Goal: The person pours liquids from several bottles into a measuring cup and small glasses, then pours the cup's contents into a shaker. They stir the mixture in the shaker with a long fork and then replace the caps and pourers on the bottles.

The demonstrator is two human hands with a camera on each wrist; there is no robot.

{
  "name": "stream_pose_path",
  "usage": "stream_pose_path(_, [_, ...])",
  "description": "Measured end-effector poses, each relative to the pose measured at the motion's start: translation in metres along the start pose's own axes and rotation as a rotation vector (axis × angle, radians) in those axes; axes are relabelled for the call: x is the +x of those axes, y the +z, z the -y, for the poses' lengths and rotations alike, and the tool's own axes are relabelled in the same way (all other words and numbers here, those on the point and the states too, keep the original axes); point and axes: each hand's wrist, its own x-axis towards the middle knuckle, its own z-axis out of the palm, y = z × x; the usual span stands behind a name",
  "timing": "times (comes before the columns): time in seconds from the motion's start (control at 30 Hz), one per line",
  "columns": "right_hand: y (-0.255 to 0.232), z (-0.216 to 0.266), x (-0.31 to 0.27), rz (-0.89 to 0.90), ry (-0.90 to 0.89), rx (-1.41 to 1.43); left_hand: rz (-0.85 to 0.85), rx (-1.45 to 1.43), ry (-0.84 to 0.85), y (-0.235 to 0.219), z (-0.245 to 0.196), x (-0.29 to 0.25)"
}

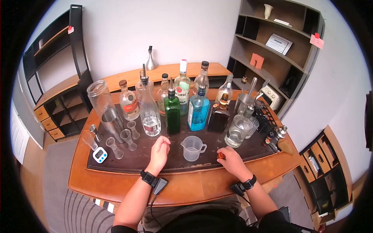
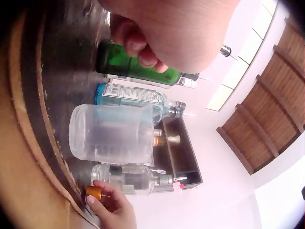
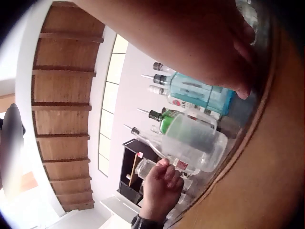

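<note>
A clear plastic measuring jug [image 1: 192,150] stands on the dark mat between my hands, its handle to the right. Just right of it, my right hand [image 1: 233,162] pinches a small orange cap [image 1: 221,155] low over the mat's front part. The left wrist view shows that cap [image 2: 94,192] between thumb and fingers. Left of the jug, my left hand [image 1: 158,154] lies near the mat with its fingers loosely curled and nothing in them. Behind the jug stand a green bottle [image 1: 172,114], a blue bottle [image 1: 198,112] and a dark brown bottle [image 1: 218,117].
Several more bottles line the back of the desk, including a tall clear one [image 1: 150,116]. At left are a metal shaker [image 1: 113,122], small hourglass-shaped glasses [image 1: 128,139] and a white timer [image 1: 100,155]. A glass vessel with liquid [image 1: 235,134] stands beyond my right hand.
</note>
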Motion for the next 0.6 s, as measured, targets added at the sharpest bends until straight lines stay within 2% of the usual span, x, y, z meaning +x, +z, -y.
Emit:
stream_pose_path(0.07, [-0.013, 0.013, 0.005, -0.004, -0.045, 0.054, 0.003, 0.008, -0.011, -0.002, 0.000, 0.001])
stream_pose_path(0.2, [-0.075, 0.054, 0.042, -0.198, -0.435, -0.020, 0.011, 0.016, -0.003, 0.003, 0.001, 0.001])
stream_pose_path(0.27, [-0.111, 0.069, 0.075, -0.284, -0.552, -0.139, 0.023, -0.003, -0.017, 0.001, 0.006, 0.001])
stream_pose_path(0.33, [-0.139, 0.072, 0.117, -0.263, -0.514, -0.326, 0.032, -0.020, -0.030, 0.000, 0.007, 0.002])
stream_pose_path(0.43, [-0.158, 0.062, 0.186, -0.173, -0.419, -0.402, 0.026, -0.017, -0.030, 0.000, 0.005, 0.002])
stream_pose_path(0.5, [-0.159, 0.054, 0.221, 0.049, -0.264, -0.514, 0.008, -0.006, -0.023, 0.000, 0.006, 0.002])
stream_pose_path(0.6, [-0.150, 0.045, 0.249, 0.149, -0.321, -0.639, 0.005, -0.005, -0.027, 0.001, 0.001, 0.001])
